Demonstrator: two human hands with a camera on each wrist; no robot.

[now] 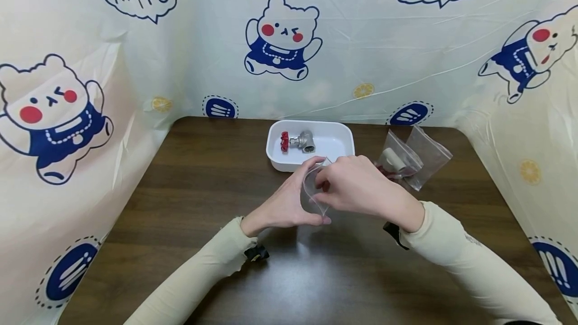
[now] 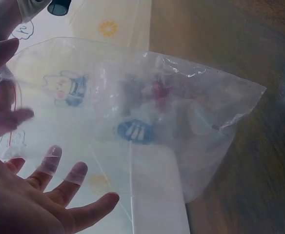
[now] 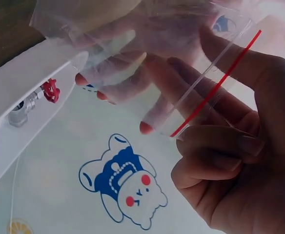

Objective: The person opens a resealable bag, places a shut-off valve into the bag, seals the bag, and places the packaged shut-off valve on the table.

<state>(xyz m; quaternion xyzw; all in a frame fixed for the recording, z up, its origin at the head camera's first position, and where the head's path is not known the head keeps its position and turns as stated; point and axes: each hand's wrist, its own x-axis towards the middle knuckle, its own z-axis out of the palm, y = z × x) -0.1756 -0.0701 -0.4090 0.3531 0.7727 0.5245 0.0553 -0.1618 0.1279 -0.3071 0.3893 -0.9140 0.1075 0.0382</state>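
Observation:
My left hand (image 1: pixel 286 199) holds a clear zip bag (image 2: pixel 196 117) by its mouth, thumb at one end and fingers at the other, so the mouth bows apart. My right hand (image 1: pixel 354 184) reaches to the mouth from the right. Its thumb and forefinger extend past the red zip line (image 3: pixel 215 87) behind the clear plastic, while other fingers fold outside. Past the hands, a metal valve (image 1: pixel 305 142) with a red handwheel (image 1: pixel 284 141) lies in a white tray (image 1: pixel 269 150).
On the right side of the brown table (image 1: pixel 189 179) lie two more bags: a clear bag (image 1: pixel 429 157), and a filled zip bag (image 1: pixel 399 157) with a white piece and something red inside. A printed curtain (image 1: pixel 361 54) encloses the back and sides.

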